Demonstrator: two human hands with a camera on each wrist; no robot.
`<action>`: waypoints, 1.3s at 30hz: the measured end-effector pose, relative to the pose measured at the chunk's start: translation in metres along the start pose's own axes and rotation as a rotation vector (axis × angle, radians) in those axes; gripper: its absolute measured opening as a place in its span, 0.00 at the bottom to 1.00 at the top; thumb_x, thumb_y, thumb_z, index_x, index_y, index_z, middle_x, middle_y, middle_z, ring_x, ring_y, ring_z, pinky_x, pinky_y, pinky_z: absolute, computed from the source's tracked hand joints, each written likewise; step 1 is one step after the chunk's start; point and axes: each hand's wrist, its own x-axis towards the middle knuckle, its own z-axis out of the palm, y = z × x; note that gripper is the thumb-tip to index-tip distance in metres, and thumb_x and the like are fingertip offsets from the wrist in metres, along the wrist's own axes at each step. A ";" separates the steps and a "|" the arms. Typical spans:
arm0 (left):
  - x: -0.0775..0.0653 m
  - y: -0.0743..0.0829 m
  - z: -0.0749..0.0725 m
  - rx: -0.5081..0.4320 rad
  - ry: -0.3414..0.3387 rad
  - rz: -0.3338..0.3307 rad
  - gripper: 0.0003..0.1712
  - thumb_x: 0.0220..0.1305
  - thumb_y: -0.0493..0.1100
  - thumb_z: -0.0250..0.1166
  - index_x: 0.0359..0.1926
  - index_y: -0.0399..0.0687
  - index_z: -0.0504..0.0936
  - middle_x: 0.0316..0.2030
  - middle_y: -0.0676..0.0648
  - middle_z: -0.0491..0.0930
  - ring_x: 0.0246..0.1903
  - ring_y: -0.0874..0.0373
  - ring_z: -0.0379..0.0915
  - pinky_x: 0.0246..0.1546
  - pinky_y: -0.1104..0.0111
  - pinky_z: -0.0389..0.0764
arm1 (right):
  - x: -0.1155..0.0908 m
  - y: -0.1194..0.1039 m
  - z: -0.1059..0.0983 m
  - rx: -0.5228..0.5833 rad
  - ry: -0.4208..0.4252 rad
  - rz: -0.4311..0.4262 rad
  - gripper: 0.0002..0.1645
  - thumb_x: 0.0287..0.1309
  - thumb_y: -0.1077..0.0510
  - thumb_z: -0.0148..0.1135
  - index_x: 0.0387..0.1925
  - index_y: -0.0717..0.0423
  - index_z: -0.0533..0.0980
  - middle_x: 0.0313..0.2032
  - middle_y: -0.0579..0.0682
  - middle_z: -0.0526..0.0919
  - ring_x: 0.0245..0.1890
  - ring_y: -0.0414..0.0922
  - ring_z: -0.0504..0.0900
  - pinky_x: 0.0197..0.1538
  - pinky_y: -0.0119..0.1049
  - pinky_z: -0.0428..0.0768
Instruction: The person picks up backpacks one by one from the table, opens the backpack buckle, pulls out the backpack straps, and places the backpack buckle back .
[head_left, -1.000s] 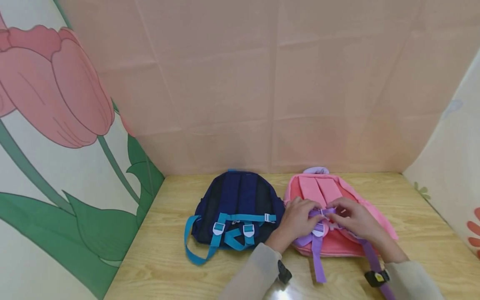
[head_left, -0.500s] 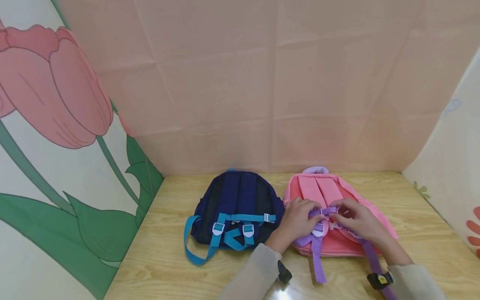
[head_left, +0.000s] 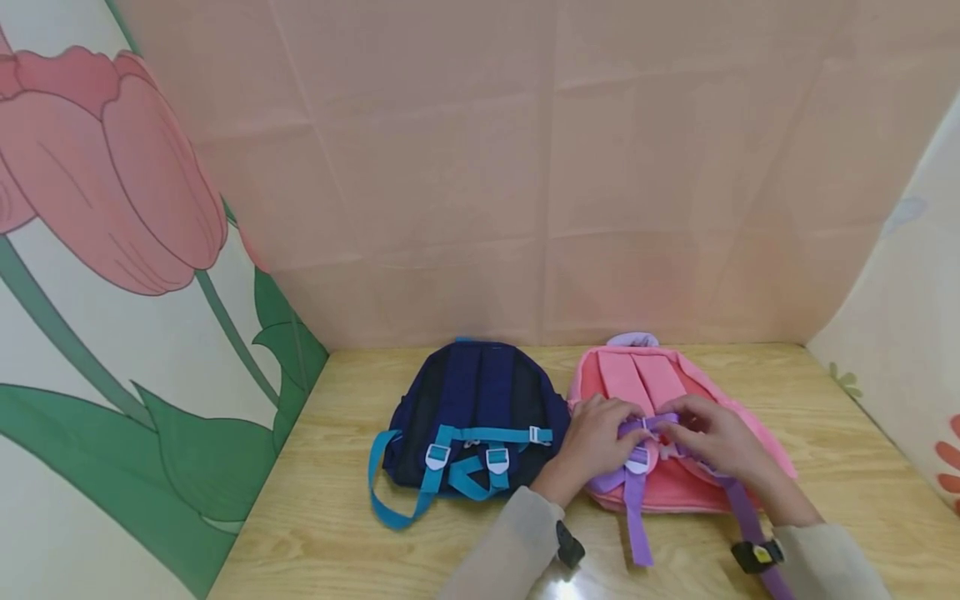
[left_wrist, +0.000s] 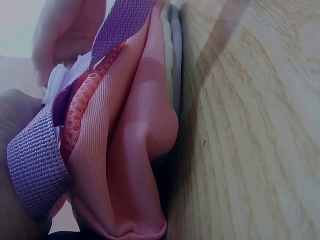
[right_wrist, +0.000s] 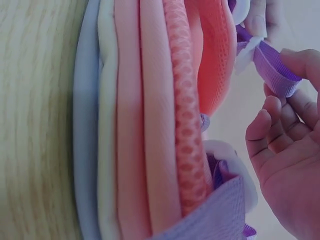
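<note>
A pink backpack (head_left: pixel 622 375) lies back-side up on the table, with purple webbing straps across it. My left hand (head_left: pixel 592 437) is at its left side, thumb and fingers pinching the strap at the small white buckle (right_wrist: pixel 246 56). Opposite it, my right hand (head_left: pixel 712 433) pinches the folded end of that purple strap (right_wrist: pixel 274 72) between thumb and index finger, the other fingers loosely curled in the right wrist view. The strap passes through the buckle between both hands. Another white buckle (head_left: pixel 637 460) sits just below, its purple tail (head_left: pixel 636 521) hanging over the backpack's lower edge.
A navy backpack (head_left: pixel 480 383) with teal straps (head_left: pixel 498 435) and white buckles lies directly left of the pink one. Both are on a wood-grain table (head_left: pixel 315 517). Behind stands a plain pinkish backdrop (head_left: pixel 450 167), with flower-patterned panels (head_left: pixel 112 167) at the sides.
My right hand has shifted slightly right with the strap end, and more purple strap shows between the hands. The left hand stays in place at the buckle.
</note>
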 end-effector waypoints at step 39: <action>-0.002 0.002 -0.004 -0.007 -0.025 -0.006 0.17 0.70 0.61 0.61 0.57 0.71 0.80 0.49 0.69 0.79 0.46 0.71 0.66 0.52 0.72 0.66 | 0.005 -0.005 -0.005 -0.037 -0.086 -0.072 0.11 0.60 0.63 0.71 0.45 0.55 0.82 0.36 0.44 0.83 0.32 0.32 0.78 0.35 0.30 0.80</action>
